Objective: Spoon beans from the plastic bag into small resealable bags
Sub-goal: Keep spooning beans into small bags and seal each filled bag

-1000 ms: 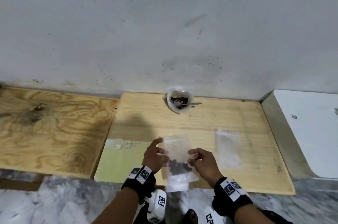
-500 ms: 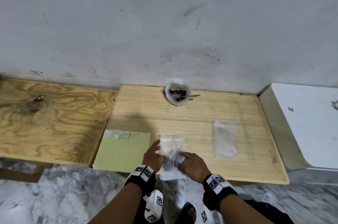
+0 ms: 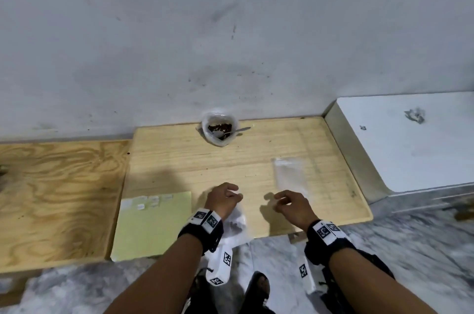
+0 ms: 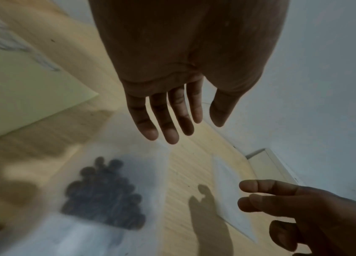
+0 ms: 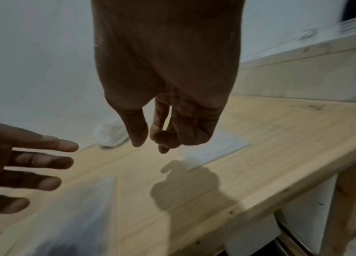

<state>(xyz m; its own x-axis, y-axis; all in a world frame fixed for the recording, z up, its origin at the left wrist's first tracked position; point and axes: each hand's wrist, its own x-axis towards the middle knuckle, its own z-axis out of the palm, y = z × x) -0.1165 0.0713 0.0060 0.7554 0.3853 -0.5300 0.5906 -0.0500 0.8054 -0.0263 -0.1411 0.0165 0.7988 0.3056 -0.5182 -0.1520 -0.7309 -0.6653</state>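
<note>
Near the front edge of the pale wooden table (image 3: 256, 160), my left hand (image 3: 223, 200) hovers just above the small resealable bag with beans (image 3: 237, 222), which lies flat and juts slightly over the table's edge. From the left wrist view my fingers (image 4: 168, 119) are straight and spread, holding nothing, with the dark beans (image 4: 104, 195) bunched inside the bag below them. My right hand (image 3: 292, 204) hangs over bare wood to the right, its fingers (image 5: 166, 136) loosely curled with thumb and forefinger close together; it grips nothing. Just beyond it an empty resealable bag (image 3: 289, 174) lies flat on the table. At the back, against the grey wall (image 3: 230, 31), stands the open plastic bag (image 3: 219, 129) with beans in it, and a spoon (image 3: 236, 131) rests inside with its handle sticking out to the right. A yellow-green sheet (image 3: 151, 226) lies at the table's left front corner, beside my left wrist.
</note>
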